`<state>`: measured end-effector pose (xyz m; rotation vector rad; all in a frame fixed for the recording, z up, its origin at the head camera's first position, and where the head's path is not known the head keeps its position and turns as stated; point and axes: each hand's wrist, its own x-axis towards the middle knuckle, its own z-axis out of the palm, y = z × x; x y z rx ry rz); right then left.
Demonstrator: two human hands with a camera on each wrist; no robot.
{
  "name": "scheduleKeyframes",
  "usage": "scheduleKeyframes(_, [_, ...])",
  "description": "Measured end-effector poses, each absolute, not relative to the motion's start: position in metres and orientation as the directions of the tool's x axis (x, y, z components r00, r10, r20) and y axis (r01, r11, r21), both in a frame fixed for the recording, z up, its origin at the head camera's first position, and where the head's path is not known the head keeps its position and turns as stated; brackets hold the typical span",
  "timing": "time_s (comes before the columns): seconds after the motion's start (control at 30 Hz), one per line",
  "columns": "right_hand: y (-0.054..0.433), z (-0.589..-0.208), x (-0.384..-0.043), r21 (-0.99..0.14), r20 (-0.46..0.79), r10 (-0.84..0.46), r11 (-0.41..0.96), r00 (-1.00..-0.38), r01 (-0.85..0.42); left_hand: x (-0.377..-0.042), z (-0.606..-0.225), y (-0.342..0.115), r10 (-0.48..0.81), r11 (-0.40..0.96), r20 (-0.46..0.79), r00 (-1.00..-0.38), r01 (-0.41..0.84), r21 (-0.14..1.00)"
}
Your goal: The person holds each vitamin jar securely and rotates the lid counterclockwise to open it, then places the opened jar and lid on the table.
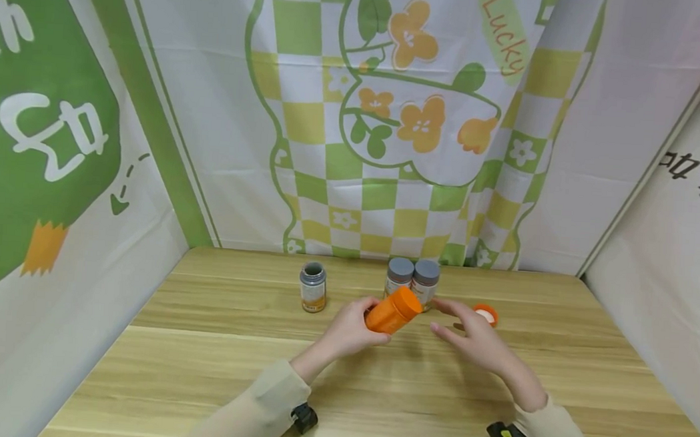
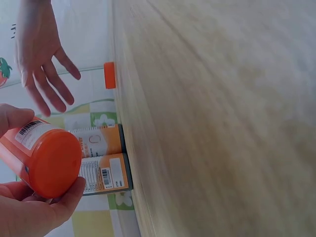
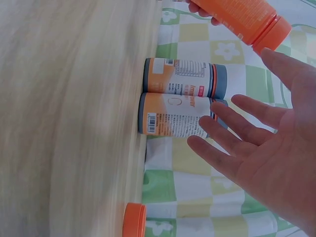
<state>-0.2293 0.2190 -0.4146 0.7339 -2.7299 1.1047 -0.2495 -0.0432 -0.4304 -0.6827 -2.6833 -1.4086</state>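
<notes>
Tilted to the right, an orange bottle (image 1: 385,316) with its orange cap (image 1: 407,303) on is gripped by my left hand (image 1: 349,329), held up over the table. The bottle's round base (image 2: 55,165) faces the camera in the left wrist view. My right hand (image 1: 477,340) is just right of the bottle, fingers spread and holding nothing. In the right wrist view its thumb tip (image 3: 269,57) overlaps the cap's edge. Behind the hands, two grey-capped supplement bottles (image 3: 180,77) stand side by side, partly hidden by the orange bottle in the head view.
An uncapped bottle (image 1: 313,290) with a grey neck stands at the back left of the wooden table (image 1: 196,369). A loose orange cap (image 1: 488,314), white inside, lies upturned beyond my right hand. A patterned curtain (image 1: 351,198) hangs behind the table.
</notes>
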Motion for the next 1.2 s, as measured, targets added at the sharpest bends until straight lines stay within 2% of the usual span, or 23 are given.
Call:
scheduleKeyframes(0.77, [0.196, -0.392, -0.229, -0.694, 0.280, -0.396, 0.546, -0.874, -0.470, -0.246, -0.428, -0.039, 0.376, 0.497, 0.237, -0.896, 0.410, 0.765])
scheduleKeyframes(1.2, [0.189, -0.396, -0.237, -0.689, 0.297, -0.397, 0.540, -0.868, -0.483, -0.241, -0.424, -0.035, 0.404, 0.486, 0.239, -0.883, 0.428, 0.762])
